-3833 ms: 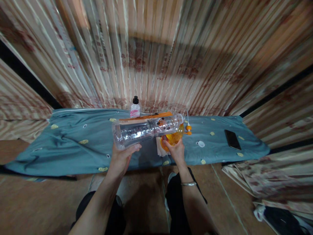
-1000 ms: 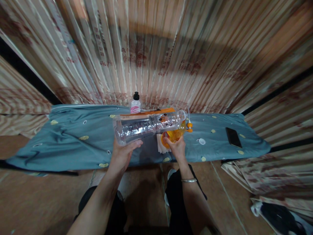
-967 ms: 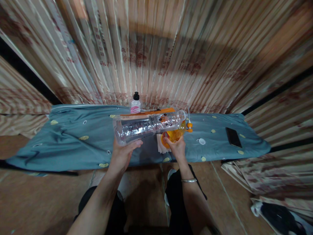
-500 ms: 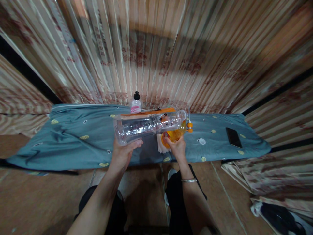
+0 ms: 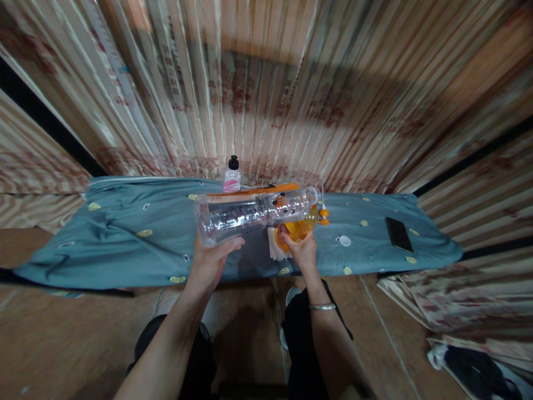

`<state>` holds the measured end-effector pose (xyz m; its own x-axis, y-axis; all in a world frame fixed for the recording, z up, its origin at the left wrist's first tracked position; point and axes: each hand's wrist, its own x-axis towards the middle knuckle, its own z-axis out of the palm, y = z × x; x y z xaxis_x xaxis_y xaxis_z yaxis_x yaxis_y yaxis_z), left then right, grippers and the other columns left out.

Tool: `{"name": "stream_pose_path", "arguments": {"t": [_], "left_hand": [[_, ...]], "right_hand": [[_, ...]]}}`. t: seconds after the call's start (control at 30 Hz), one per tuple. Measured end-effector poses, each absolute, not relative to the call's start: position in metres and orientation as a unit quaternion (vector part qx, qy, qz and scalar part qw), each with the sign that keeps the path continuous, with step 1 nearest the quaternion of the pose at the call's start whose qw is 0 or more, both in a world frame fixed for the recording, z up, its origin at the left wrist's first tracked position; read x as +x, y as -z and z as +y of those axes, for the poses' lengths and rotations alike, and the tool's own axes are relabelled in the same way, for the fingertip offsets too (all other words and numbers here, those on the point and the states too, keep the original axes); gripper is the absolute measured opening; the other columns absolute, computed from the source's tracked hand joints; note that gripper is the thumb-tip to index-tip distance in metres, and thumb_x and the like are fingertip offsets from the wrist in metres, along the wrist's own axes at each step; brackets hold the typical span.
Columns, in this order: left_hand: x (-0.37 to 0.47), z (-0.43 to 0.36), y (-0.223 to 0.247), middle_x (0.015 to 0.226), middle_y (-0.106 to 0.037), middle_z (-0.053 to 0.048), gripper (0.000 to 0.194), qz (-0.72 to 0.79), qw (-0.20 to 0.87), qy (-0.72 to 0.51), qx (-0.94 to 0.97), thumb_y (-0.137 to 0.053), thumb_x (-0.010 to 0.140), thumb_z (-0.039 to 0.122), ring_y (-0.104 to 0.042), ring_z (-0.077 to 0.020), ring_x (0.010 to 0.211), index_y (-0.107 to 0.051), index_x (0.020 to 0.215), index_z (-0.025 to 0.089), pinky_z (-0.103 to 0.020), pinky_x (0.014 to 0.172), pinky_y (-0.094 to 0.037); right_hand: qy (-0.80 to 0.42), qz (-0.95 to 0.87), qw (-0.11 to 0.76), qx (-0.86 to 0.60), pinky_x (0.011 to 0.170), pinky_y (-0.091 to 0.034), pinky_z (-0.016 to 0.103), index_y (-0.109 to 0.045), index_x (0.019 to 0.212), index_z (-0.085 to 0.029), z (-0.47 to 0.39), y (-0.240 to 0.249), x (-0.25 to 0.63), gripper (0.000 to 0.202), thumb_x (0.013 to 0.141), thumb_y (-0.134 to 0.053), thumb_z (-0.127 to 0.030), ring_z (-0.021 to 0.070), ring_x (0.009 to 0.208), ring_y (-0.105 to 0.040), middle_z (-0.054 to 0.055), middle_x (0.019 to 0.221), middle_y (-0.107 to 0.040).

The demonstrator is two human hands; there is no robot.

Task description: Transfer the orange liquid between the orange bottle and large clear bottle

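Observation:
Closed around the base end of a large clear plastic bottle [image 5: 250, 214], my left hand [image 5: 210, 258] holds it nearly on its side, its neck pointing right and slightly up. The bottle has an orange and clear label. My right hand [image 5: 303, 247] grips a smaller bottle of orange-yellow liquid [image 5: 300, 228], under the big bottle's neck. How the two mouths meet is hard to make out. An orange and white pump top [image 5: 323, 215] stands just right of them. Partly under the smaller bottle lies a pale tissue [image 5: 278, 249].
A white bottle with a black cap [image 5: 232, 176] stands at the back of the cloth-covered bed [image 5: 116, 233]. To the right lie a small white round lid [image 5: 343, 240] and a black phone [image 5: 398, 234]. Striped curtains [image 5: 258, 89] hang behind; dark poles [image 5: 45, 114] flank the bed.
Almost nothing differs. Both hands keep their grips on the bottles, and the whole view has shifted very slightly.

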<state>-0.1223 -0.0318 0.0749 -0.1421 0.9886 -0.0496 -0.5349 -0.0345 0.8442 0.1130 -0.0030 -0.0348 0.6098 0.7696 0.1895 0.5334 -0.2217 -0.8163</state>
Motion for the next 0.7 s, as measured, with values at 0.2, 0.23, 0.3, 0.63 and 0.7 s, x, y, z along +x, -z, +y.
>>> {"name": "stream_pose_path", "arguments": {"t": [0.2, 0.23, 0.3, 0.63, 0.7], "left_hand": [[-0.122, -0.031, -0.075, 0.076, -0.078, 0.004, 0.079, 0.371, 0.581, -0.657, 0.305, -0.096, 0.047, 0.013, -0.071, -0.0160, 0.059, -0.071, 0.121, 0.025, -0.029, 0.061, -0.058], [-0.122, -0.031, -0.075, 0.076, -0.079, 0.004, 0.077, 0.371, 0.582, -0.656, 0.305, -0.095, 0.047, 0.013, -0.071, -0.0158, 0.058, -0.072, 0.119, 0.025, -0.029, 0.060, -0.058], [-0.122, -0.031, -0.076, 0.073, -0.078, 0.004, 0.072, 0.372, 0.583, -0.656, 0.302, -0.095, 0.046, 0.013, -0.070, -0.0154, 0.057, -0.073, 0.114, 0.024, -0.028, 0.058, -0.058], [-0.121, -0.031, -0.075, 0.070, -0.076, 0.005, 0.074, 0.377, 0.586, -0.656, 0.292, -0.094, 0.045, 0.012, -0.071, -0.0155, 0.057, -0.071, 0.115, 0.023, -0.027, 0.060, -0.058], [-0.122, -0.031, -0.073, 0.071, -0.076, 0.004, 0.078, 0.382, 0.587, -0.652, 0.289, -0.095, 0.045, 0.012, -0.071, -0.0169, 0.058, -0.070, 0.118, 0.023, -0.029, 0.060, -0.057]], "right_hand": [[-0.134, -0.422, 0.456, -0.772, 0.084, -0.060, 0.043, -0.061, 0.116, -0.013, -0.004, 0.032, 0.112, 0.075, 0.061, -0.087, -0.058, 0.0409, 0.109, -0.077, 0.023, 0.107, -0.080], [-0.135, -0.423, 0.453, -0.774, 0.085, -0.060, 0.043, -0.061, 0.116, -0.013, -0.004, 0.032, 0.112, 0.075, 0.061, -0.087, -0.058, 0.0412, 0.109, -0.077, 0.023, 0.107, -0.080], [-0.136, -0.423, 0.448, -0.776, 0.086, -0.060, 0.044, -0.061, 0.117, -0.014, -0.004, 0.031, 0.112, 0.075, 0.061, -0.087, -0.058, 0.0417, 0.109, -0.076, 0.023, 0.108, -0.080], [-0.124, -0.437, 0.460, -0.762, 0.085, -0.060, 0.044, -0.060, 0.117, -0.016, -0.002, 0.041, 0.117, 0.074, 0.063, -0.085, -0.061, 0.0400, 0.106, -0.078, 0.020, 0.107, -0.081], [-0.112, -0.453, 0.469, -0.750, 0.083, -0.061, 0.042, -0.060, 0.117, -0.017, -0.002, 0.044, 0.119, 0.072, 0.065, -0.084, -0.061, 0.0383, 0.105, -0.078, 0.018, 0.104, -0.081]]}}
